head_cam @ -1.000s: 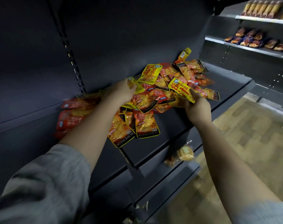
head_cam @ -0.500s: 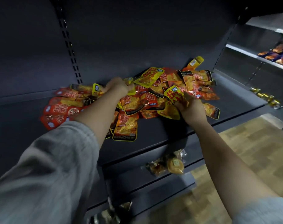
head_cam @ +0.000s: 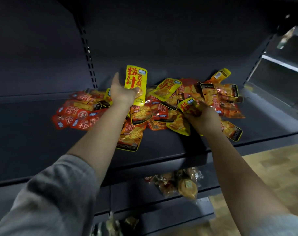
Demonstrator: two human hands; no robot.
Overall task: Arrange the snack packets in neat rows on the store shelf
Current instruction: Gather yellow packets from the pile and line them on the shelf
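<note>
Now the left hand (head_cam: pixel 122 94) holds one yellow plastic snack packet (head_cam: pixel 136 82) upright; the right hand (head_cam: pixel 203 118) grips another yellow packet (head_cam: pixel 189 106) over the loose pile (head_cam: pixel 161 113) on the dark metal shelf (head_cam: pixel 42 142).

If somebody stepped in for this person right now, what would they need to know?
Left hand: holds a yellow packet upright above the heap.
Right hand: grips another yellow packet low in the heap.
Packets: a mixed red and yellow heap in the middle of the shelf, with red packets overlapping at its left.
Done: no neat row visible yet.
Left: sort the heap and lay it out in rows.
</note>
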